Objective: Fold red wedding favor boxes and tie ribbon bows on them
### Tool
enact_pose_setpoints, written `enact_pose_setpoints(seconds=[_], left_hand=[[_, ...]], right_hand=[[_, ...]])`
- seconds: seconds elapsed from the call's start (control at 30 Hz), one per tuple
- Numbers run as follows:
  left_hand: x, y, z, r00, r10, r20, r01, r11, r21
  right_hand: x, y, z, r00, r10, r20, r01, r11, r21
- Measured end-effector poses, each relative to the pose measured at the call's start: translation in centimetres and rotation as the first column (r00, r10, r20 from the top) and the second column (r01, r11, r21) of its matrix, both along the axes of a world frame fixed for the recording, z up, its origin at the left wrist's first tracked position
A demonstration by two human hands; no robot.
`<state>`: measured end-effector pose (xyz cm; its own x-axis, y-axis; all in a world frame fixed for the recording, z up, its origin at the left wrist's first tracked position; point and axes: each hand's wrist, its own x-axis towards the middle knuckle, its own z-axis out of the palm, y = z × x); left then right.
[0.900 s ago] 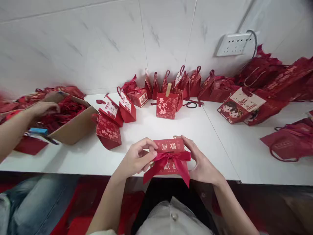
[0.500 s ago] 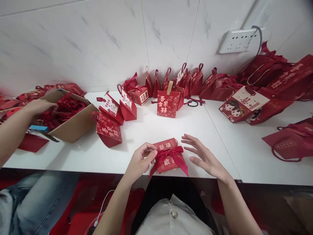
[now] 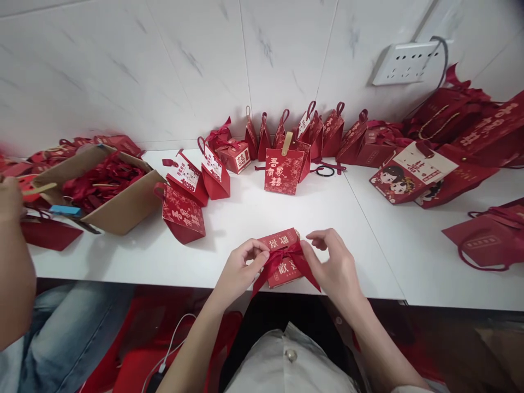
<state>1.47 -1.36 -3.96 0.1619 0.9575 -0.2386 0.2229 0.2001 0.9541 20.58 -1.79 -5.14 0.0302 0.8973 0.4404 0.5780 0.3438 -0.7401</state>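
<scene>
A small red gift box (image 3: 279, 279) with pale lettering lies on the white table (image 3: 241, 218) right in front of me. Around its middle runs a dark red ribbon (image 3: 286, 254) tied in a bow, both tails hanging toward the table's front edge. My left hand (image 3: 245, 265) pinches the bow's left loop between thumb and fingers. On the other side, my right hand (image 3: 333, 262) has its thumb against the right loop, while its curved fingers stay apart from the thumb.
A co-worker's arm (image 3: 14, 262) is at the far left, beside a cardboard box (image 3: 123, 210) of red ribbons. Red gift boxes (image 3: 183, 218) stand left and along the wall. Red bags (image 3: 487, 240) are at right. A power strip (image 3: 409, 64) is on the wall.
My right hand has moved left from beside the box to the bow's right loop, its fingers curling. The co-worker's hand has left the cardboard box and moved left.
</scene>
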Motion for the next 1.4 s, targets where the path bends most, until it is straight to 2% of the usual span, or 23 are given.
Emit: enact_pose_setpoints(seconds=[0.03,0.07,0.13,0.17,0.23,0.3,0.43,0.53,0.73,0.8,0.83,0.87,0.9,0.93,0.97,1.0,1.03,1.07,1.13,1.23,1.3,1.4], left_hand=[[0.0,0.1,0.0,1.0,-0.005,-0.003,0.005,1.0,0.008],[0.1,0.2,0.0,1.0,-0.01,-0.001,0.01,1.0,0.017],[0.1,0.3,0.1,1.0,-0.015,0.005,0.015,0.999,0.04],[0.1,0.4,0.1,1.0,-0.016,0.005,0.015,0.999,0.049],[0.1,0.5,0.0,1.0,-0.018,-0.007,0.019,0.998,0.058],[0.0,0.5,0.0,0.999,-0.027,-0.028,0.029,0.998,0.057],[0.0,0.6,0.0,0.998,-0.038,-0.049,0.041,0.997,0.068],[0.1,0.6,0.0,0.997,-0.031,-0.068,0.037,0.995,0.089],[0.4,0.5,-0.1,0.996,-0.023,-0.086,0.029,0.997,0.072],[0.5,0.5,-0.1,0.997,-0.009,-0.081,0.014,0.998,0.063],[0.5,0.5,-0.1,0.997,-0.001,-0.072,0.005,0.998,0.061],[0.5,0.5,-0.1,0.998,0.009,-0.06,-0.006,0.998,0.059],[0.5,0.5,-0.1,0.999,0.02,-0.048,-0.018,0.998,0.06],[0.5,0.5,-0.2,0.999,0.032,-0.039,-0.03,0.997,0.067],[0.5,0.5,-0.2,0.998,0.049,-0.035,-0.046,0.996,0.08],[0.5,0.4,-0.3,0.996,0.081,-0.035,-0.077,0.992,0.1],[0.5,0.4,-0.4,0.991,0.127,-0.041,-0.121,0.985,0.121],[0.4,0.4,-0.4,0.983,0.177,-0.055,-0.168,0.976,0.136],[0.3,0.4,-0.4,0.967,0.23,-0.109,-0.217,0.969,0.121],[0.2,0.3,-0.1,0.976,0.122,-0.177,-0.12,0.992,0.022],[0.4,0.2,0.0,0.988,0.049,-0.149,-0.052,0.999,-0.014],[0.8,-0.1,-0.2,0.997,0.066,-0.042,-0.067,0.997,-0.028]], right_hand=[[-0.5,-0.7,0.3,0.995,0.065,0.072,-0.076,0.984,0.16],[-1.1,-1.4,0.6,0.971,0.171,0.164,-0.211,0.941,0.265],[-2.4,-2.6,0.6,0.855,0.352,0.38,-0.471,0.834,0.288],[-3.0,-2.9,0.4,0.802,0.375,0.466,-0.528,0.81,0.257],[-3.8,-3.1,-0.4,0.771,0.318,0.552,-0.508,0.83,0.231],[-4.1,-2.9,-1.3,0.803,0.265,0.533,-0.457,0.848,0.267],[-3.3,-2.4,-2.4,0.861,0.364,0.355,-0.48,0.812,0.332],[-2.1,-2.2,-2.2,0.858,0.431,0.28,-0.512,0.765,0.391],[0.0,-2.9,-0.6,0.828,0.491,0.271,-0.558,0.768,0.315],[0.4,-3.1,-0.2,0.818,0.554,0.157,-0.573,0.756,0.318],[0.6,-3.1,-0.2,0.831,0.553,0.062,-0.539,0.773,0.333],[0.8,-3.0,-0.2,0.863,0.504,-0.045,-0.463,0.823,0.329],[1.0,-2.8,-0.2,0.904,0.401,-0.147,-0.352,0.894,0.278],[1.1,-2.5,-0.3,0.94,0.264,-0.217,-0.231,0.958,0.169],[1.3,-2.1,-0.4,0.961,0.127,-0.244,-0.126,0.992,0.018],[1.3,-1.6,-0.5,0.972,0.023,-0.232,-0.057,0.989,-0.14],[1.4,-1.1,-0.6,0.979,-0.025,-0.203,-0.032,0.96,-0.277],[1.4,-0.6,-0.7,0.983,-0.022,-0.184,-0.049,0.925,-0.376],[1.2,0.2,-0.8,0.979,0.023,-0.204,-0.119,0.874,-0.47],[0.9,0.8,-0.9,0.957,0.05,-0.287,-0.192,0.849,-0.492],[0.7,1.0,-0.9,0.931,0.059,-0.359,-0.237,0.846,-0.477],[0.5,1.0,-1.0,0.856,0.054,-0.514,-0.331,0.821,-0.465]])
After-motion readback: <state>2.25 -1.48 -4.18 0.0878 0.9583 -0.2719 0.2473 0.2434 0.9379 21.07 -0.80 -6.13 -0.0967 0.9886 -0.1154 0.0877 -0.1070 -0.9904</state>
